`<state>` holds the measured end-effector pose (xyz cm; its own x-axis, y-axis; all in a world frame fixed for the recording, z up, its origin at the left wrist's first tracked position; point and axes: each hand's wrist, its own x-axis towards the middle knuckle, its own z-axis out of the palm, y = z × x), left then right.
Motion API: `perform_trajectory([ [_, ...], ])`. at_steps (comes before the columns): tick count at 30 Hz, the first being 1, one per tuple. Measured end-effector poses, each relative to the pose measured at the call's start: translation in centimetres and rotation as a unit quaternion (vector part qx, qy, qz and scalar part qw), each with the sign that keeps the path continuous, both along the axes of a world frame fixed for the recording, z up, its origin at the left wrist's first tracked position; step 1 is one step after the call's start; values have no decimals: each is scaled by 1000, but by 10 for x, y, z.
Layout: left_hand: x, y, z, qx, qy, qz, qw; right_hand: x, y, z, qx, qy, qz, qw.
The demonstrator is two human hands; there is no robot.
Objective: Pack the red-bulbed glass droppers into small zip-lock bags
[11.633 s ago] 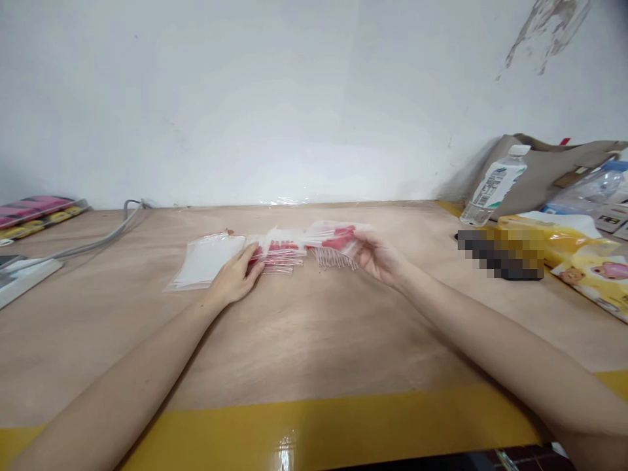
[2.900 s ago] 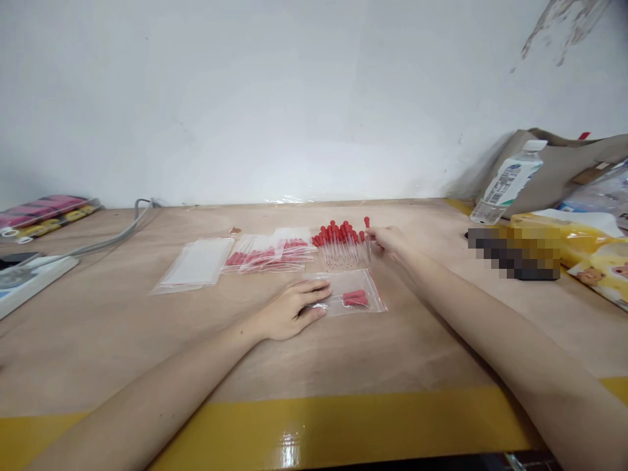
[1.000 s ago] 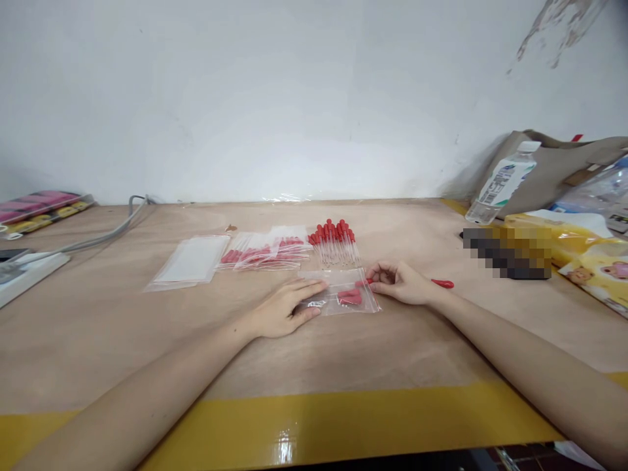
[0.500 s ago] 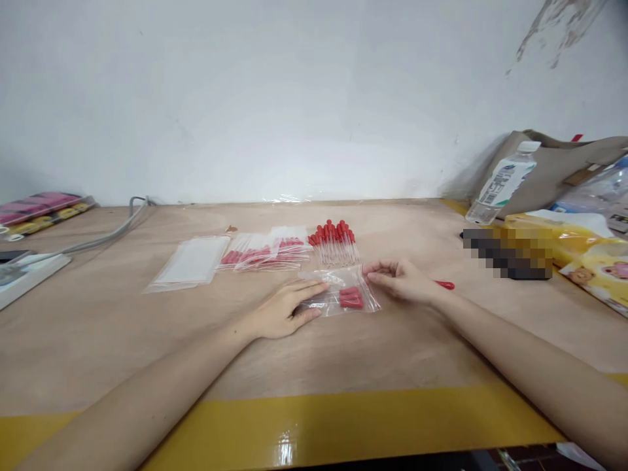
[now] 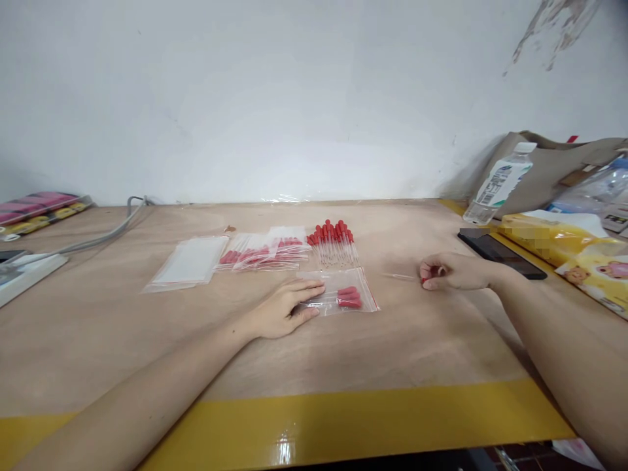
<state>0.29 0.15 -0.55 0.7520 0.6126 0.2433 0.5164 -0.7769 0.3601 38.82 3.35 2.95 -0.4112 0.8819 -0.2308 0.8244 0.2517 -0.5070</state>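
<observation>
My left hand (image 5: 289, 304) lies with fingers stretched out over the left end of a clear zip bag (image 5: 366, 297) on the table. Inside that bag are droppers with red rubber bulbs (image 5: 348, 297) at its right end; their thin stems run under my fingers. My right hand (image 5: 444, 271) pinches the red bulb of a single dropper (image 5: 400, 277), whose clear stem points left toward the bag. Behind the bag lies a bunch of loose red-bulbed droppers (image 5: 336, 242). Left of the bunch, filled bags (image 5: 262, 252) overlap in a pile, next to a stack of flat bags (image 5: 189, 261).
At the right are a phone (image 5: 505, 254), a yellow tissue pack (image 5: 596, 271), a leaning water bottle (image 5: 500, 183) and a grey bag (image 5: 549, 163). A grey cable (image 5: 115, 232) runs to a white power strip (image 5: 34, 278) at left. Yellow tape (image 5: 343, 418) lines the front edge.
My right hand has left the bag's open end and moved right, picking up the dropper that lay on the table. My left hand stays on the bag.
</observation>
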Motion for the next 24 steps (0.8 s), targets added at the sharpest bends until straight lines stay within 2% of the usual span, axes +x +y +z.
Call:
perform_trajectory([
  [3, 0, 0, 0, 3, -8, -4, 1000, -19, -7, 3, 50, 43, 11, 998],
  [7, 0, 0, 1, -1, -6, -3, 1000, -35, -14, 8, 104, 10, 35, 994],
  [16, -1, 1, 0, 1, 3, -2, 1000, -30, -14, 10, 133, -40, 40, 990],
  [24, -1, -2, 2, -1, -6, 8, 1000, -63, -14, 2, 191, 32, 67, 979],
])
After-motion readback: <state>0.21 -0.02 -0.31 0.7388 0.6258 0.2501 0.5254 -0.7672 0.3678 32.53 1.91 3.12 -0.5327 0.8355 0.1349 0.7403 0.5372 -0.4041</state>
